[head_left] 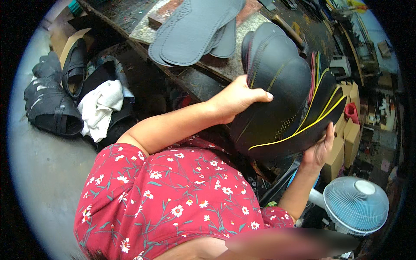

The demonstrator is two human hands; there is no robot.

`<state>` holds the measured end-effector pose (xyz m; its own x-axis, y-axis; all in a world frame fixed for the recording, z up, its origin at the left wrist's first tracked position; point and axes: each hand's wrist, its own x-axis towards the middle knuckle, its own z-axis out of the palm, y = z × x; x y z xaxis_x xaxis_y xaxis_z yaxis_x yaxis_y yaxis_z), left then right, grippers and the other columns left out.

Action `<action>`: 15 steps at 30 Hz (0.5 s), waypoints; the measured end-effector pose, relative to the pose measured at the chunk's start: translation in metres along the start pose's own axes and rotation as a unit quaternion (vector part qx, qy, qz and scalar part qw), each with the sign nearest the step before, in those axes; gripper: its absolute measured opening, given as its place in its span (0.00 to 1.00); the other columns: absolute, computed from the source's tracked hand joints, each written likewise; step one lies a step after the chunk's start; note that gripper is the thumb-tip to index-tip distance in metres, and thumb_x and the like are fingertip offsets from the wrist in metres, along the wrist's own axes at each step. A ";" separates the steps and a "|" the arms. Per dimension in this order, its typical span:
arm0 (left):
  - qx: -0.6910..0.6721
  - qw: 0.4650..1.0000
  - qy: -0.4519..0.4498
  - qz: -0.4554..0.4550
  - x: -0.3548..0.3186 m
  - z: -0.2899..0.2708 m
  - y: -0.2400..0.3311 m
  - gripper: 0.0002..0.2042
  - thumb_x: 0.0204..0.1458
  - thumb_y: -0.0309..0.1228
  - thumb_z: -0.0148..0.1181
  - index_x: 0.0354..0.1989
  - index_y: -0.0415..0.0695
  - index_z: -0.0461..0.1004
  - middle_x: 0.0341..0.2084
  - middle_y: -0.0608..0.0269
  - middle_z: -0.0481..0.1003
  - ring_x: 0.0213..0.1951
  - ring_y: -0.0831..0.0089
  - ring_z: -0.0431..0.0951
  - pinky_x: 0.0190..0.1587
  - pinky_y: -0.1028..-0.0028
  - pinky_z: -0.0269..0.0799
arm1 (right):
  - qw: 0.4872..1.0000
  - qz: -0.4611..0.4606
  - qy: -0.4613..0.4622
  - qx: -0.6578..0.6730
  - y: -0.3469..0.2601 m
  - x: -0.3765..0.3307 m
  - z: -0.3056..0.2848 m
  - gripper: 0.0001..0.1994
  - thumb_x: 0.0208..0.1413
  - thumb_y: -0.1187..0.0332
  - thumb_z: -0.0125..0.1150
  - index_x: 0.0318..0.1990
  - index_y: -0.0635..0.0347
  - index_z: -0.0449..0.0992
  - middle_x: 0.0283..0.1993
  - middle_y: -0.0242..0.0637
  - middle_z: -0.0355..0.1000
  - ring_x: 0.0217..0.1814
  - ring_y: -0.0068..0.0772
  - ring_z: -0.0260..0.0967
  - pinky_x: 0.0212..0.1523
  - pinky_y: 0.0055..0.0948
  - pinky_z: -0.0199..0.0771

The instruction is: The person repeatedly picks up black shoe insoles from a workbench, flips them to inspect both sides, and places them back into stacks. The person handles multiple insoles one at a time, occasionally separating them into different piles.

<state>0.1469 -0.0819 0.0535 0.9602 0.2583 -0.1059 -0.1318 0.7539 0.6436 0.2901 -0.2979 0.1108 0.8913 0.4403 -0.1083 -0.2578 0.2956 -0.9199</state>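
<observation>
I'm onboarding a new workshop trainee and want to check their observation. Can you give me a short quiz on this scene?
1. True or false: both hands hold the stack of black soles.
2. What lies on the bench beyond the stack? A) grey insoles B) scissors C) a hammer
3. Fill in: the white ___ stands at the lower right.
Key: 1 true: left hand on top, right hand beneath. 2 A: grey insoles. 3 fan.

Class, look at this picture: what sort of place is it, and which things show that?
Probably a shoemaking workshop: grey perforated insoles lie on the worn workbench, and both hands hold a stack of black, yellow-edged shoe-upper pieces.
</observation>
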 end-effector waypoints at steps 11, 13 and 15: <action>-0.214 0.973 -0.072 -0.047 0.003 0.004 -0.002 0.23 0.65 0.41 0.42 0.55 0.32 0.68 0.50 0.52 0.75 0.49 0.65 0.76 0.54 0.69 0.71 | 0.999 0.034 -0.022 -0.007 0.022 -0.002 0.004 0.28 0.61 0.70 0.54 0.67 0.57 0.54 0.60 0.37 0.66 0.58 0.36 0.67 0.60 0.38 0.68; -0.186 0.980 -0.055 -0.055 0.004 0.005 -0.002 0.23 0.65 0.42 0.44 0.54 0.31 0.69 0.49 0.51 0.75 0.48 0.66 0.77 0.53 0.69 0.72 | 0.999 0.038 -0.015 0.005 0.022 -0.001 0.002 0.28 0.61 0.70 0.54 0.68 0.57 0.54 0.60 0.38 0.66 0.58 0.36 0.68 0.59 0.39 0.69; -0.114 0.992 -0.036 -0.031 0.004 0.004 0.000 0.22 0.63 0.42 0.48 0.55 0.35 0.68 0.50 0.54 0.75 0.48 0.66 0.77 0.53 0.67 0.73 | 0.999 0.048 -0.013 0.015 0.022 0.000 0.001 0.28 0.61 0.71 0.55 0.68 0.56 0.54 0.60 0.38 0.66 0.60 0.36 0.66 0.61 0.40 0.67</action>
<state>0.1513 -0.0834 0.0562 0.9820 0.1706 -0.0806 -0.1170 0.8858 0.4490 0.2844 -0.2905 0.0907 0.8521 0.4898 -0.1842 -0.3520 0.2759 -0.8944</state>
